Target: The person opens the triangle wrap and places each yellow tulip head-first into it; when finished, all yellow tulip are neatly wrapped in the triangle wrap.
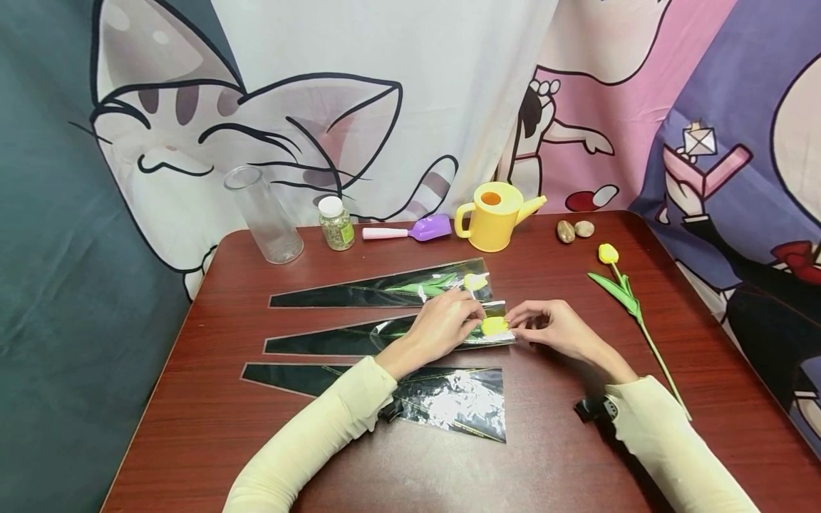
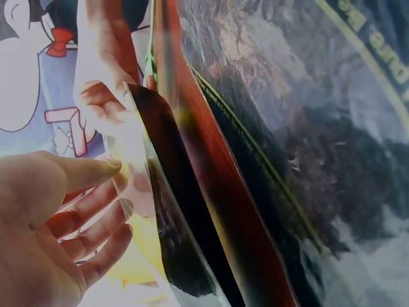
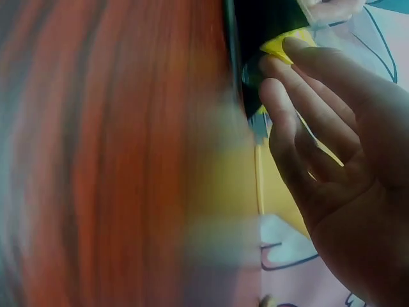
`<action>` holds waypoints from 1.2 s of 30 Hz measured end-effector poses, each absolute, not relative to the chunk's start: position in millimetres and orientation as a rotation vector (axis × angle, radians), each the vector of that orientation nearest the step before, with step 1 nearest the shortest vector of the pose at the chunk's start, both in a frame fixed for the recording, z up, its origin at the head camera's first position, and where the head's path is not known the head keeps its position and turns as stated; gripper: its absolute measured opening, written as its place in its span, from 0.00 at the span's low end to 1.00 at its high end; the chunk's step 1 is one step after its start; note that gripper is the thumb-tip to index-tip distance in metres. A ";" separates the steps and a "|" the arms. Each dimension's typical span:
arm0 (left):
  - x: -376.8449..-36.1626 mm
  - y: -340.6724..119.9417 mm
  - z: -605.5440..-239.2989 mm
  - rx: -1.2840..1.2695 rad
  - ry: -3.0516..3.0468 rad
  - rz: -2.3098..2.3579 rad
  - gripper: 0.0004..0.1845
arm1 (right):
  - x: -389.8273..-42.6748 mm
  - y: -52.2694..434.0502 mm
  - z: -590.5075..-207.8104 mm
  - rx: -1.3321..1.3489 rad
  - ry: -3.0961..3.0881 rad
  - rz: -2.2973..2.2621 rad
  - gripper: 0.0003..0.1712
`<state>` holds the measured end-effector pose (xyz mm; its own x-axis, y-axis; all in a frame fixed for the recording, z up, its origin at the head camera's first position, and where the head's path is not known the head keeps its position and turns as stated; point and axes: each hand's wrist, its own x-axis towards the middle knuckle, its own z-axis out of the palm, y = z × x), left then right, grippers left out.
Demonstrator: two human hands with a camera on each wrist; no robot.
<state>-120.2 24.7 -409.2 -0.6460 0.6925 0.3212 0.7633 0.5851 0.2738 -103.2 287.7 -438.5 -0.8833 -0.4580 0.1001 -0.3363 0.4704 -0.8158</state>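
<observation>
Cellophane middle sleeve [image 1: 385, 335] lies mid-frame on the table [image 1: 564, 456], where I see my left hand [image 1: 442, 324] and right hand [image 1: 554, 328] pinching its mouth open around the yellow tulip [image 1: 494, 325].

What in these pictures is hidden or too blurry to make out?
- Head view: the left hand covers the middle sleeve where the yellow tulip head sits, hiding its stem.
- Right wrist view: the table is motion-blurred.
- Head view: the small jar is too small to identify its contents.
</observation>
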 end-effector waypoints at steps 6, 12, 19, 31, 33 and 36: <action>-120.3 26.2 -406.3 -1.220 -2.638 -0.565 0.04 | -105.2 286.0 -444.5 -0.631 2.516 -1.453 0.09; -120.5 26.5 -405.8 -1.225 -2.628 -0.571 0.03 | -104.4 284.6 -446.2 -0.596 2.481 -1.490 0.09; -120.6 26.0 -407.6 -1.210 -2.634 -0.563 0.05 | -103.8 287.9 -441.1 -0.583 2.563 -1.427 0.10; -113.8 23.0 -405.1 -1.228 -2.595 -0.582 0.07 | -92.4 333.8 -429.2 -0.356 2.885 -1.402 0.11; -110.0 22.3 -403.5 -1.254 -2.574 -0.582 0.07 | -87.6 343.7 -424.7 -0.247 2.939 -1.393 0.10; -102.9 20.5 -400.9 -1.296 -2.556 -0.560 0.06 | -79.2 360.8 -417.6 -0.056 3.037 -1.359 0.10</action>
